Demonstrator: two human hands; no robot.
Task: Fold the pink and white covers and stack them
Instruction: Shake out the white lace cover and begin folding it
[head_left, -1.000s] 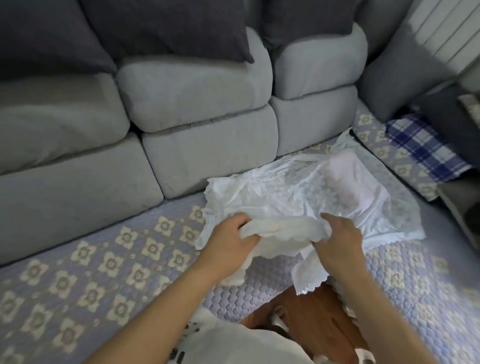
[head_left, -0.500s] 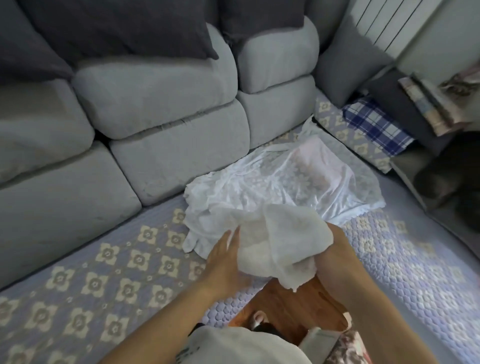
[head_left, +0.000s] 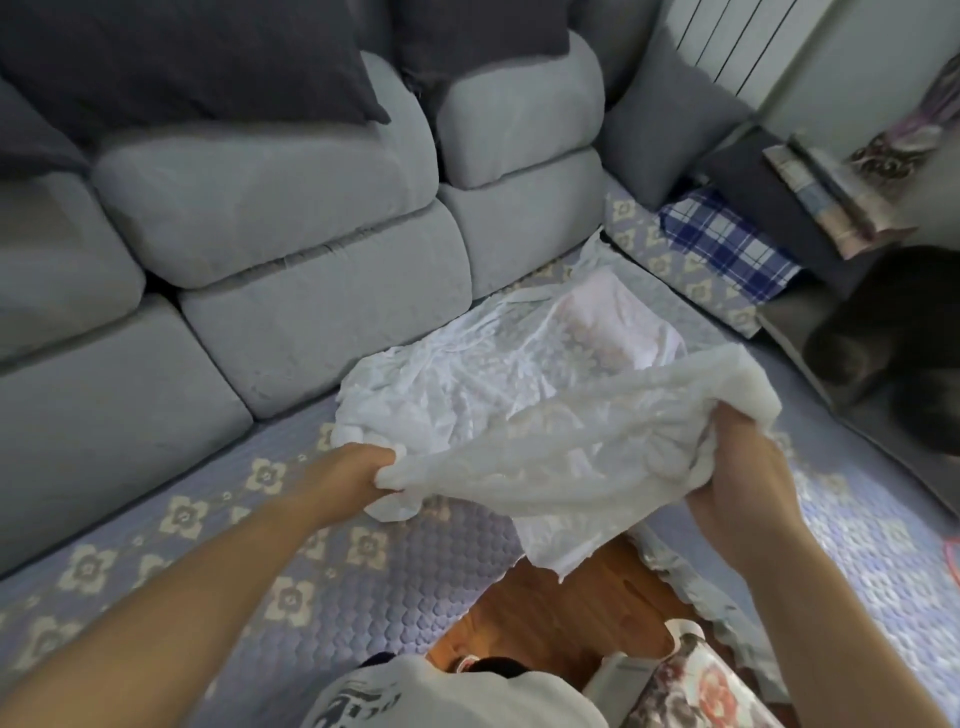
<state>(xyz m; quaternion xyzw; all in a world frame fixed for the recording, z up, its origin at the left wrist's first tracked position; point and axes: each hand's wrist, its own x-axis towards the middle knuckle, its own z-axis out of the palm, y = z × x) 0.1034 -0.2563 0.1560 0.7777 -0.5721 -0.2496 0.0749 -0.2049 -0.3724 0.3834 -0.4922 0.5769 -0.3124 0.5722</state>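
Observation:
A white lace cover is stretched in the air between my hands, above the sofa seat. My left hand grips its left end, fingers curled into the cloth. Its bunched right end is held in my right hand. A loose corner hangs down over the wooden floor. Behind it on the seat lies a crumpled pile of white covers, with a pale pink cover showing at its far right end.
The seat wears a lilac quilted mat with cream flowers. Grey back cushions line the rear. At right lie a blue plaid cloth, stacked books and a dark bundle. Wooden floor shows below.
My hands have pulled apart, spreading the bunched white cover out wide between them. The view has swung a little to the right.

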